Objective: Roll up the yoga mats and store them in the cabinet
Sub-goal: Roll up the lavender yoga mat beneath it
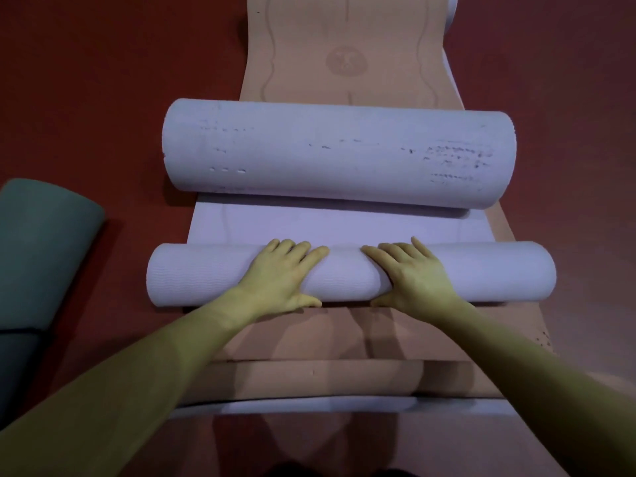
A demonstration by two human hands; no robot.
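**Yoga mat half-rolled, both hands on the near roll**

Yoga mat, lavender: near roll (351, 275) lies crosswise under both hands. Left hand (278, 275) and right hand (414, 275) sit side by side at the middle of the roll, fingers fairly straight and spread over its top, thumbs tucked at its near side. The grip is a flat press, not a closed clasp; nothing is lifted.

Long axis of the roll runs left to right, square to the forearms. The unrolled strip (330, 223) lies flat just beyond the fingertips, so the roll's travel is straight away from the person. Neither hand is nearer; the roll's ends overhang well past each.

Beyond the strip: a fatter lavender roll (339, 156), parallel, touching the strip's far side. Whether it is the same mat's other end or a second mat, cannot tell.

Underneath both: a tan mat (347, 46), laid flat on the red floor (103, 63), running lengthwise away.

Left edge of the floor in view: a green roll (44, 249), apart from the rest.

Count: lavender rolls two, tan mat one, green roll one. No cabinet in view.
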